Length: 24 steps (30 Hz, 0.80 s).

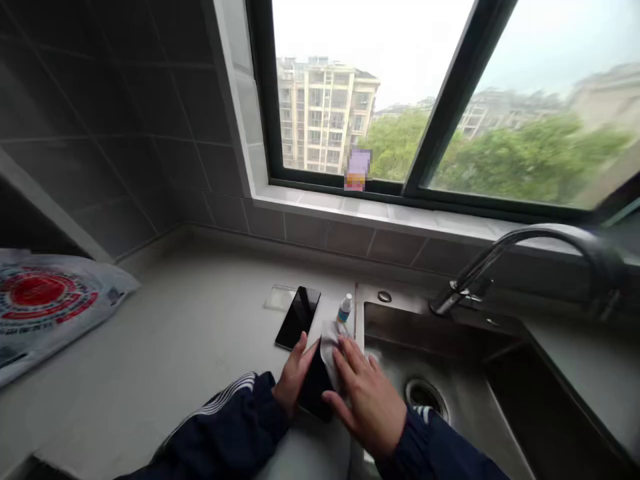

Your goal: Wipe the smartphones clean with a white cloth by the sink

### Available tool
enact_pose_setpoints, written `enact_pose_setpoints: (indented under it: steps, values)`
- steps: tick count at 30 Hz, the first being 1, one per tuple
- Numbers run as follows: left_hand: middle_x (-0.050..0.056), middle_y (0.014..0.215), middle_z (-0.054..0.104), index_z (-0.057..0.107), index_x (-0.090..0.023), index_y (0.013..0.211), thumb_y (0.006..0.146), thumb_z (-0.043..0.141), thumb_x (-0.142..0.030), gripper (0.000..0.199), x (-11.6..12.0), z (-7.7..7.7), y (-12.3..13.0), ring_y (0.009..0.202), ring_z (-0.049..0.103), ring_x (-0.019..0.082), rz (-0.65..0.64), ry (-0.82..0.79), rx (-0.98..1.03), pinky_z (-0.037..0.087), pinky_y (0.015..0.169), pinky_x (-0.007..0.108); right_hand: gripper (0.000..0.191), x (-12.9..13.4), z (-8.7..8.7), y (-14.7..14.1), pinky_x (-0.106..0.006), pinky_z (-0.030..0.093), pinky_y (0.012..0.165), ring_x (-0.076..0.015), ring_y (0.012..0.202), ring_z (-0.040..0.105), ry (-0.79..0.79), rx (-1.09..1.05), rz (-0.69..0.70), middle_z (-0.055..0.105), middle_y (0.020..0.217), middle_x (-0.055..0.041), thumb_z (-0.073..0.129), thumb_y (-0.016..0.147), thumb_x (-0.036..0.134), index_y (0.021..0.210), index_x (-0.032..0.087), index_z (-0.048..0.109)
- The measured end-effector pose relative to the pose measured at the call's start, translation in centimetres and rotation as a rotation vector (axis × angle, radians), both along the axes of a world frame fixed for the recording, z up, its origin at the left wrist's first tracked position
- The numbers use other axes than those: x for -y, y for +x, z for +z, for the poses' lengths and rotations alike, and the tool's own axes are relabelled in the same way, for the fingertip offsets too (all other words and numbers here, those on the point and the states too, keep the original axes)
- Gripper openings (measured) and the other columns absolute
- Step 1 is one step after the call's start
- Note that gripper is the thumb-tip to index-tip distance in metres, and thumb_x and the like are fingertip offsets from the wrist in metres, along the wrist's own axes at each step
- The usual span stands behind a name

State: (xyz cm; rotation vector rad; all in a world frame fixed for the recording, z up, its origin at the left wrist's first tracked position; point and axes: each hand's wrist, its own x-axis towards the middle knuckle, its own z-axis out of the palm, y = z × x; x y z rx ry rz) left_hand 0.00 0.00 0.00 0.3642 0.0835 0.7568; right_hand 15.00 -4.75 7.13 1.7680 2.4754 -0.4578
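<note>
A dark, flat phone-like device (315, 390) is held by its left edge in my left hand (295, 375), with the thumb along the edge. My right hand (367, 400) presses a white tissue (330, 347) against the upper right part of the device, its fingers spread over the tissue. Just beyond the hands, a small white bottle (345, 308) with a coloured label stands upright beside the sink. A second black phone (299, 317) lies on the counter, screen up. Partly beneath it is a clear, flat case-like item (279, 298).
A stainless sink (395, 327) with a drain and a curved faucet (490, 260) is at the right. On the left of the counter (200, 320) lies a white plastic bag (55, 300) with red print. A window sill (370, 208) runs along the back.
</note>
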Motion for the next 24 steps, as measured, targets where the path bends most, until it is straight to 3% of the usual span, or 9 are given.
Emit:
enact_pose_setpoints:
  steps: [11, 24]
  values:
    - [0.013, 0.140, 0.052, 0.031, -0.016, 0.147, 0.094, 0.024, -0.058, 0.068, 0.25, 0.67, 0.14, 0.136, 0.039, 0.027, 0.029, -0.036, -0.072, 0.009, 0.118, 0.041, 0.065, -0.49, -0.08, 0.51, -0.052, 0.031, 0.111, -0.0288, 0.144, 0.020, 0.046, -0.035, -0.006, 0.016, 0.157, -0.0108, 0.049, 0.090, 0.042, 0.146, 0.013, 0.037]
    - [0.013, 0.138, 0.054, 0.030, -0.017, 0.148, 0.093, 0.028, -0.059, 0.069, 0.24, 0.22, 0.03, 0.133, 0.043, 0.029, 0.023, -0.053, -0.056, 0.014, 0.117, 0.042, 0.065, -0.24, -0.11, 0.40, -0.052, 0.031, 0.111, -0.0303, 0.143, 0.022, 0.054, -0.030, -0.003, 0.020, 0.156, -0.0129, 0.051, 0.089, 0.042, 0.145, 0.012, 0.039]
